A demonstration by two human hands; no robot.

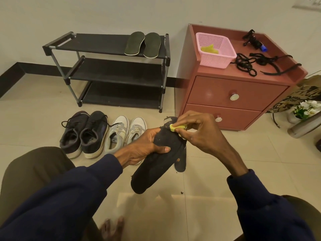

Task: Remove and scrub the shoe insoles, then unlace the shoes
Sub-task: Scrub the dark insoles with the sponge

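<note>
- Head view: the left hand grips a black, fuzzy insole round its middle, thumb curled over the top. It hangs above the tiled floor at centre, its toe end frayed.
- The right hand pinches a yellow scrub pad against the insole's toe, at 12 o'clock.
- A second black insole shows behind at 3 o'clock; its small tan tag is unreadable.
- Dark laced shoes and white shoes stand at 9 o'clock.
</note>
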